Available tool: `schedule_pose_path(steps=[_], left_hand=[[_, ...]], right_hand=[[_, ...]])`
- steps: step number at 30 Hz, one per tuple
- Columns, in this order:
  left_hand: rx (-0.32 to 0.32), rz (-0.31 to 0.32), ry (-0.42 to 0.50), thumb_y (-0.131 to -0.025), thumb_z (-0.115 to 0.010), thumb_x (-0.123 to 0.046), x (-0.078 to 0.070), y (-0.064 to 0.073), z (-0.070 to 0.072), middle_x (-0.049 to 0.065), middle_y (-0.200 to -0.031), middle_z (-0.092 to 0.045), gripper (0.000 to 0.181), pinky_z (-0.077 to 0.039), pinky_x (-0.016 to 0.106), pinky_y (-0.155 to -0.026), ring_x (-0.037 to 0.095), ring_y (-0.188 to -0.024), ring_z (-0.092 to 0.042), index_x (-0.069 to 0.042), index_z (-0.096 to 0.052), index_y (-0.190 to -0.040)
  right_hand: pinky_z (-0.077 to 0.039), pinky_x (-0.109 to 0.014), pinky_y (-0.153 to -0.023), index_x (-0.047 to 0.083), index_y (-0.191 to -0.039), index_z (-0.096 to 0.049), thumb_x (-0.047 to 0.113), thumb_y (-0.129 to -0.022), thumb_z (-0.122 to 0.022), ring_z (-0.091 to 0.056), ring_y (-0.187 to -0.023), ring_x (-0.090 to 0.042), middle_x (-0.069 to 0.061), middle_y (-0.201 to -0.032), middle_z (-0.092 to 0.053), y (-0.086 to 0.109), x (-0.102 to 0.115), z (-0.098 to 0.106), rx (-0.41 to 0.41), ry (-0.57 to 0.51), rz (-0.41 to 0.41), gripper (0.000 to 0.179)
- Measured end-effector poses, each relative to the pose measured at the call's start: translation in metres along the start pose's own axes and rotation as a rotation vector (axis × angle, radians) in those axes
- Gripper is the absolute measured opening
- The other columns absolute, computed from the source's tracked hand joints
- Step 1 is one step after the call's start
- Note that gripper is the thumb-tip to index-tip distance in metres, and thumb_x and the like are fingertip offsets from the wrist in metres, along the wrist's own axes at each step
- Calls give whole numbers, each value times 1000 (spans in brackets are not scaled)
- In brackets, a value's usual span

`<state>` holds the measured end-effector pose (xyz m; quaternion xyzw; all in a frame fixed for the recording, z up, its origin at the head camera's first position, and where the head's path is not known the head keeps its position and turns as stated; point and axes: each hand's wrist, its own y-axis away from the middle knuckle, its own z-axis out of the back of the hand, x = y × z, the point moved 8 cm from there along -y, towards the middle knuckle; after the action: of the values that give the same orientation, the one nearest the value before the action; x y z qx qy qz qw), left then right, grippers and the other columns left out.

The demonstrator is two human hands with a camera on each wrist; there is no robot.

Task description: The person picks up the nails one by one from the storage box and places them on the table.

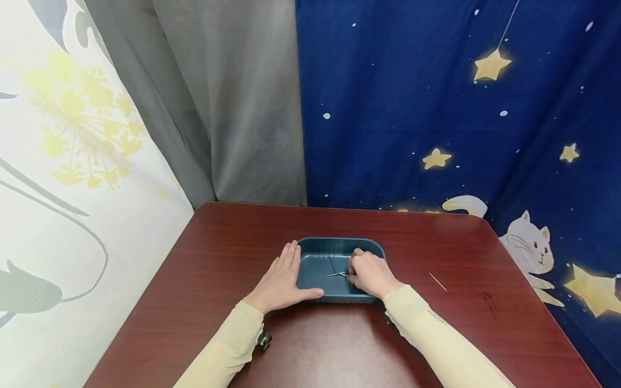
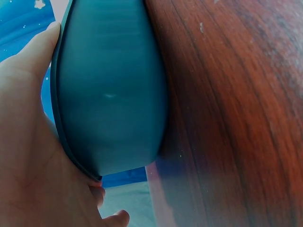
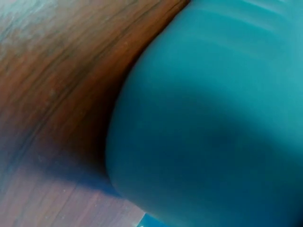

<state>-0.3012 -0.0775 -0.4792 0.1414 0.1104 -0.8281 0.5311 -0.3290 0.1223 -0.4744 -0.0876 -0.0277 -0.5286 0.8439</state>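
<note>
The brown table (image 1: 218, 237) bears a blue tray (image 1: 312, 286). The left hand (image 1: 281, 283) is spread wide against the tray's left end and near rim; light, even pressure there should stop it sliding. The right hand (image 1: 372, 273) curls inside, beside thin sticks (image 1: 333, 275); whether it pinches one cannot be told. A low, fine pinch would suit them best. Another stick (image 1: 437, 282) lies right of the tray.
</note>
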Motion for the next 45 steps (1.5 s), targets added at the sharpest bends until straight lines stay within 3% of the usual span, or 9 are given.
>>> schedule_pose_path(steps=[6,19,30,45], left_hand=[[-6,-5,5,-74,-44,-94,1,1,-1,10,-169,-3,131,-17,46,-120,24,-154,0,-2,-9,-161],[-15,-7,-15,-75,-45,-93,-3,-2,5,8,-168,3,130,-15,50,-120,26,-154,1,-2,-9,-161],[-7,8,-31,-75,-47,-92,-1,-4,2,6,-168,4,130,-11,50,-121,24,-154,3,-2,-9,-161],[11,21,-49,-73,-43,-95,1,-3,-3,4,-168,5,131,-10,49,-121,23,-154,3,-4,-7,-161]], right_hand=[[-50,-33,-60,22,-73,-67,25,-81,-84,-52,-73,-15,4,-85,-54,0,-2,-3,-1,14,-8,19],[-48,-32,-58,22,-72,-66,21,-82,-76,-49,-69,-13,5,-81,-51,-2,-6,1,-38,0,-23,14],[-49,-31,-56,22,-72,-63,19,-83,-74,-52,-68,-11,5,-80,-52,-1,-7,8,-167,-6,1,16],[-53,-37,-53,19,-81,-66,19,-84,-74,-56,-87,-15,4,-96,-58,11,-5,33,-332,-1,31,8]])
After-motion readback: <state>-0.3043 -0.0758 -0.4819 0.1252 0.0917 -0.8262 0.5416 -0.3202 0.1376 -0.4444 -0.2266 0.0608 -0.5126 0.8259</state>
